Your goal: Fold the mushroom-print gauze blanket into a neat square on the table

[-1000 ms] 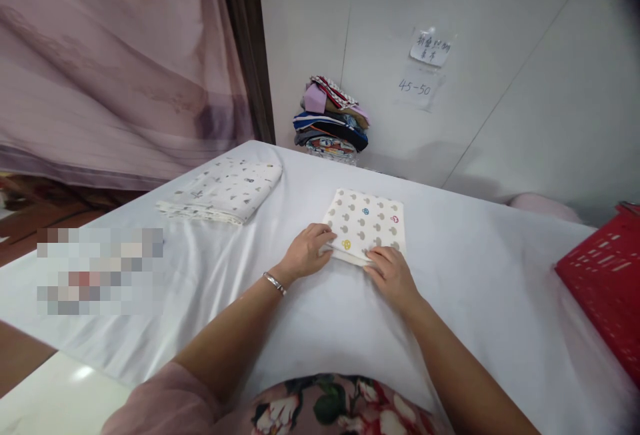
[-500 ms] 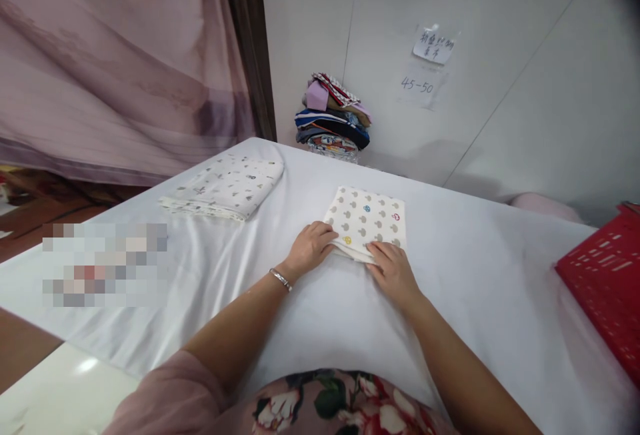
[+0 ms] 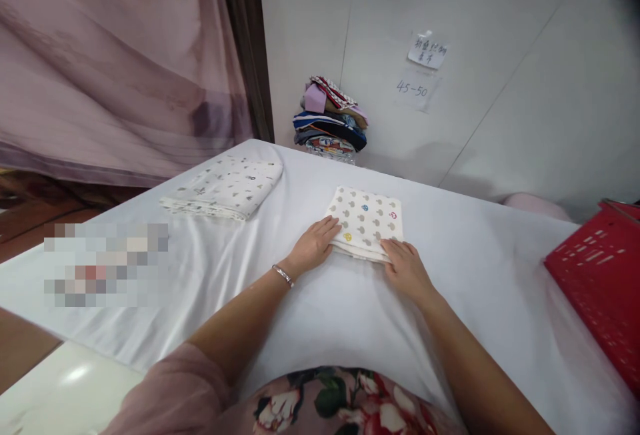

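A folded white cloth lies flat in front of me, printed with grey mushroom-like shapes and a few blue, pink and yellow ones. My left hand rests along its left edge, fingers stretched out and lying on the fabric. At the near right corner, my right hand presses down with its fingers laid on top. Several layers show along the near fold between my hands. A bracelet circles my left wrist. Farther left lies another folded white cloth with small dark prints.
A white sheet covers the table. At the right edge stands a red plastic basket. Beyond the table is a stack of folded fabrics by the wall, with handwritten signs above. A pink curtain hangs at the left.
My right hand has shifted right along the near edge to the cloth's corner. My left hand has flattened along the left edge. The cloth stays nearly in place.
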The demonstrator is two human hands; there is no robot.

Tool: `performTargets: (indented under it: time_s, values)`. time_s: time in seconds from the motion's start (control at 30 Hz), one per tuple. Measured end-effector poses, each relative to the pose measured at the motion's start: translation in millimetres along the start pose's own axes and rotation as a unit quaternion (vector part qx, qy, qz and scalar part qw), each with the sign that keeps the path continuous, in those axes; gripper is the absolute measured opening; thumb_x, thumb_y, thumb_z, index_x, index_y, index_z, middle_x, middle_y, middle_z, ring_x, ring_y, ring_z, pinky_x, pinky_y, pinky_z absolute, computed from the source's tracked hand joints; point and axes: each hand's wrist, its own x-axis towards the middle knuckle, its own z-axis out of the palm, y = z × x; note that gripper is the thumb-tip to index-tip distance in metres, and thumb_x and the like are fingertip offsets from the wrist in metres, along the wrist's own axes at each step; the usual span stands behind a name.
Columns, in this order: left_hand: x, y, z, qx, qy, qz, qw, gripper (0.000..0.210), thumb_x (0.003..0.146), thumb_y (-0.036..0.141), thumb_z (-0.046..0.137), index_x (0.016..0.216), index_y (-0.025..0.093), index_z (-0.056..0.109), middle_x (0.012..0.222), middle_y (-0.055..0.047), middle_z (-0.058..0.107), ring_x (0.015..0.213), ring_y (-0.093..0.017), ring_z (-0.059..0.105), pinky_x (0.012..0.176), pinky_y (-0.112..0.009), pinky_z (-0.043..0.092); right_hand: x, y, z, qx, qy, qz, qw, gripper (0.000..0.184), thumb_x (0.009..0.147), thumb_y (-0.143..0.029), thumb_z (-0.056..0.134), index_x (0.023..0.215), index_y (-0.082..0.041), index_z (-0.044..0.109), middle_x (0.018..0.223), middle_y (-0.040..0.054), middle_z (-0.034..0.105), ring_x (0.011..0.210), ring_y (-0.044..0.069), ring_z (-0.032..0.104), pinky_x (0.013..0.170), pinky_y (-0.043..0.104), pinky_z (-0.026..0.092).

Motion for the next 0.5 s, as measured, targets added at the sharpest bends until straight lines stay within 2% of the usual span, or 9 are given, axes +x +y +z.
performTargets:
  time_s: [0.17,0.3,0.4,0.5]
  values:
    - [9.3,1.7,-8.7,0.012,-0.017,0.020,1.000,0.047,0.079,0.003,0.046,0.122,0.020,0.053,0.125,-0.010,0.057,0.125,-0.024,0.045,0.103,-0.047,0.038,-1.7,7.1,-7.6,-0.025,-0.021,0.017,0.999,0.052,0.076,-0.004,0.039,0.126,-0.017,0.047,0.119,0.0095,0.061,0.117,0.024,0.049,0.098,0.045,0.032]
    - [11.8,0.1,-13.9,0.020,-0.028,0.032,0.999,0.042,0.084,0.006,0.041,0.121,0.021,0.054,0.122,-0.008,0.060,0.122,-0.023,0.048,0.101,-0.044,0.040,2.6,9.2,-13.6,-0.016,-0.042,0.023,0.999,0.047,0.076,-0.004,0.037,0.119,-0.019,0.050,0.117,0.0085,0.062,0.110,0.023,0.054,0.094,0.041,0.034]
    - [9.4,-1.7,-15.0,0.026,-0.039,0.032,0.998,0.041,0.085,0.007,0.042,0.122,0.021,0.053,0.124,-0.007,0.059,0.124,-0.023,0.046,0.100,-0.042,0.040,6.1,8.0,-17.9,0.005,-0.059,0.027,0.998,0.043,0.077,-0.003,0.036,0.112,-0.021,0.053,0.111,0.0060,0.064,0.101,0.020,0.058,0.089,0.037,0.037]
    - [7.5,-1.9,-14.8,0.032,-0.049,0.023,0.998,0.048,0.080,0.008,0.050,0.127,0.019,0.049,0.135,-0.010,0.050,0.129,-0.026,0.040,0.101,-0.043,0.039,7.3,6.0,-19.6,0.004,-0.072,0.034,0.997,0.046,0.075,-0.002,0.036,0.112,-0.021,0.053,0.114,0.0060,0.063,0.106,0.020,0.056,0.086,0.035,0.039]
